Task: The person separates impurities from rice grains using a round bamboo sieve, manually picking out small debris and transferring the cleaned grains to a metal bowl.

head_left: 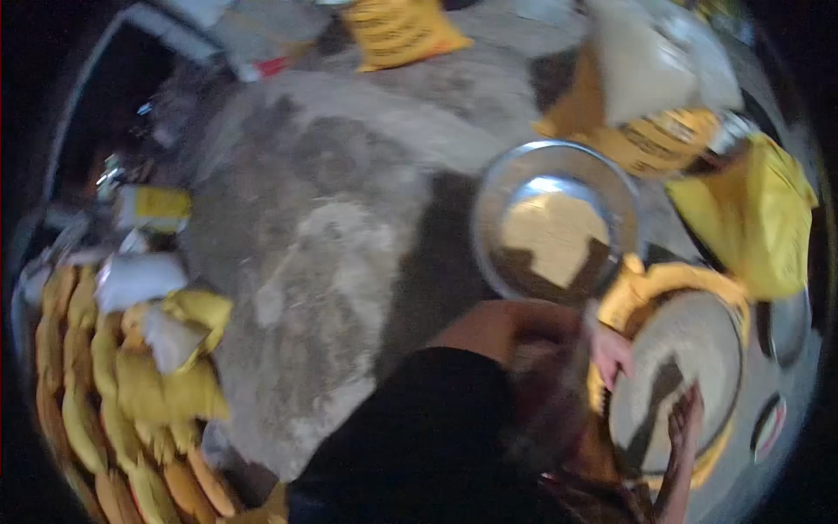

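Grey, dull and broad — that's the round piece [698, 341] I'm watching, over on the right of my head view, lying inside an orange-yellow surround [742, 306] that bunches up around its edge. Sieve, tray or something solid, I can't tell through this blur. By its breadth I'd judge it awkward to manage one-handed, stiff across the face, with any loose stuff on it liable to slide if it tips; the surround looks soft and ready to crumple. I'd favour the rim, gripped at two opposite sides, over the flat middle.

Now the hands! The left hand [614, 354] is at the near-left edge of the round piece, fingers bent and angled down toward the rim; whether they pinch it or merely rest there, I can't make out. The right hand [685, 417] comes up from the bottom of my view, over the grey face, fingers loosely curled rather than spread — anything inside that curl is hidden from me. Just beyond sits the steel bowl [483, 218], pale powder [559, 231] in it.
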The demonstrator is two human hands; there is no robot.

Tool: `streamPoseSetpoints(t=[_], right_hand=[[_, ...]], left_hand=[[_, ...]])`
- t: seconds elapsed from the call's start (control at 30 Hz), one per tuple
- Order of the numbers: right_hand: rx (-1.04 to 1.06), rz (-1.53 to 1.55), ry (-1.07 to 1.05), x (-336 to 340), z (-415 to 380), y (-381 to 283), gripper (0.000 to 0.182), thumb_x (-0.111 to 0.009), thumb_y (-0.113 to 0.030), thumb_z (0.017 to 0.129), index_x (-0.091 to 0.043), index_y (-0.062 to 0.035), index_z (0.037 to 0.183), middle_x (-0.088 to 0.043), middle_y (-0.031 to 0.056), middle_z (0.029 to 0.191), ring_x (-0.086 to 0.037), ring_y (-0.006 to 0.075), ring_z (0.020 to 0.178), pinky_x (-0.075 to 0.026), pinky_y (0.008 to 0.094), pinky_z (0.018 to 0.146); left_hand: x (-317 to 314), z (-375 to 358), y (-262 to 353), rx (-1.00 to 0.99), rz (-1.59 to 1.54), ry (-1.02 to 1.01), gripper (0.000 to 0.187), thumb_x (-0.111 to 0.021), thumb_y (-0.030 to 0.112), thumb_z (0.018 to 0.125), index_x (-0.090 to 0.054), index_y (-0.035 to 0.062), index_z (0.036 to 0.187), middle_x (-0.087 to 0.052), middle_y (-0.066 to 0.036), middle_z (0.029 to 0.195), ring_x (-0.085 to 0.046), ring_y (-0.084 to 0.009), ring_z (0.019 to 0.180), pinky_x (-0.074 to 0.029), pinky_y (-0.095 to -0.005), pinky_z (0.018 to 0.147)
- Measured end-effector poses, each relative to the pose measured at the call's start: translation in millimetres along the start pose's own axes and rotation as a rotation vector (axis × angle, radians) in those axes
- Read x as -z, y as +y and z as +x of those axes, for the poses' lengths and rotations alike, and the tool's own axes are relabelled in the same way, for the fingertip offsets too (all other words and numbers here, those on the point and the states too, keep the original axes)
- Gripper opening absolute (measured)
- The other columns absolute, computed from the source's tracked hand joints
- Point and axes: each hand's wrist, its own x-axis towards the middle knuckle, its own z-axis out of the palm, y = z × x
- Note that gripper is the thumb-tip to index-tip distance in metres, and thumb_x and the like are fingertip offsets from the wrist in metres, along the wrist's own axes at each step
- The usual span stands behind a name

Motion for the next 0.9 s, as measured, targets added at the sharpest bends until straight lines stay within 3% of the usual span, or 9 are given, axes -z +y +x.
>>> streamPoseSetpoints(t=[0.03, 0.13, 0.17, 0.37, 0.47, 0.53, 0.57, 0.63, 0.9], right_hand=[[0.007, -0.054, -0.104, -13.9, -4.1, -13.7, 0.028, -0.048, -0.040, 0.087, -0.045, -0.0173, 0.072, -0.033, -0.0066, 0.045, -0.027, 0.0031, 0.032, -0.018, 0.0174, 0.027], [0.042, -0.099, -0.270, -78.4, -20.7, -48.5, 0.026, -0.048, -0.026, 0.089, -0.045, -0.0131, 0.066, -0.046, -0.0013, 0.051, -0.038, 0.0083, 0.036, -0.028, 0.0199, 0.030], [0.044, -0.136, -0.346, -98.7, -27.5, -60.5, 0.023, -0.049, -0.025, 0.088, -0.049, -0.0106, 0.070, -0.048, -0.0005, 0.055, -0.042, 0.0083, 0.041, -0.031, 0.0196, 0.034], [0.387, -0.322, -0.425, -223.5, -38.9, -87.0, 0.031, -0.051, -0.037, 0.087, -0.051, -0.0119, 0.069, -0.040, -0.0068, 0.051, -0.032, 0.0042, 0.036, -0.023, 0.0205, 0.034], [0.354, -0.406, -0.765, -275.5, -1.4, -60.0, 0.048, -0.040, -0.047, 0.088, -0.055, -0.0067, 0.110, -0.056, 0.0097, 0.100, -0.053, 0.0188, 0.086, -0.049, 0.0304, 0.059], [1.058, -1.050, -0.895, -296.0, 21.8, -28.8, 0.066, -0.030, -0.052, 0.089, -0.029, -0.0009, 0.131, -0.031, 0.0183, 0.134, -0.041, 0.0318, 0.113, -0.033, 0.0437, 0.097], [0.801, -1.233, -0.718, -295.7, 0.1, -31.6, 0.058, -0.033, -0.046, 0.090, -0.035, -0.0033, 0.128, -0.032, 0.0224, 0.132, -0.034, 0.0376, 0.118, -0.022, 0.0429, 0.103], [1.130, -1.073, -0.554, -303.7, 35.3, 6.4, 0.040, -0.041, -0.037, 0.089, -0.051, -0.0075, 0.115, -0.049, 0.0219, 0.116, -0.047, 0.0349, 0.106, -0.035, 0.0418, 0.094], [0.901, -0.562, -0.337, -172.7, 1.1, -16.0, 0.022, -0.053, -0.020, 0.083, -0.057, 0.0007, 0.081, -0.059, 0.0200, 0.075, -0.057, 0.0357, 0.069, -0.045, 0.0389, 0.063]], left_hand=[[-17.8, 4.3, 5.6, -0.158, -0.151, 0.074, 0.029, -0.062, 0.018, 0.081, -0.055, -0.0050, 0.098, -0.063, -0.013, 0.076, -0.055, -0.0149, 0.067, -0.042, -0.0311, 0.057], [-25.7, -19.9, 10.9, -0.040, -0.297, 0.145, 0.036, -0.054, 0.016, 0.085, -0.046, -0.0018, 0.115, -0.052, -0.013, 0.113, -0.054, -0.0223, 0.095, -0.044, -0.0432, 0.090], [-30.2, -30.8, 9.8, -0.209, -0.129, 0.195, 0.035, -0.052, 0.015, 0.086, -0.046, -0.0015, 0.117, -0.052, -0.013, 0.113, -0.052, -0.0231, 0.099, -0.046, -0.0432, 0.087], [-64.8, -23.4, 92.4, 0.377, -0.396, 0.375, 0.031, -0.054, 0.015, 0.084, -0.050, 0.0017, 0.112, -0.048, -0.010, 0.117, -0.049, -0.0215, 0.105, -0.043, -0.0433, 0.089], [-59.0, -30.4, 86.8, 0.378, -0.413, 0.297, 0.032, -0.055, 0.014, 0.084, -0.049, 0.0019, 0.113, -0.048, -0.010, 0.117, -0.049, -0.0221, 0.105, -0.042, -0.0434, 0.090], [-53.6, -33.8, 82.9, 0.392, -0.431, 0.203, 0.034, -0.055, 0.013, 0.084, -0.048, 0.0021, 0.114, -0.049, -0.010, 0.117, -0.049, -0.0225, 0.106, -0.041, -0.0434, 0.090], [-50.0, -35.1, 78.4, 0.399, -0.441, 0.162, 0.034, -0.056, 0.013, 0.083, -0.048, 0.0022, 0.115, -0.049, -0.011, 0.117, -0.049, -0.0227, 0.106, -0.041, -0.0434, 0.091], [-44.7, -37.2, 69.9, 0.399, -0.472, 0.104, 0.036, -0.056, 0.012, 0.083, -0.047, 0.0024, 0.116, -0.049, -0.011, 0.116, -0.049, -0.0231, 0.106, -0.041, -0.0434, 0.091], [-43.4, -39.1, 60.3, 0.255, -0.620, 0.194, 0.041, -0.058, 0.010, 0.082, -0.043, 0.0030, 0.120, -0.051, -0.012, 0.115, -0.049, -0.0245, 0.107, -0.039, -0.0435, 0.093]])
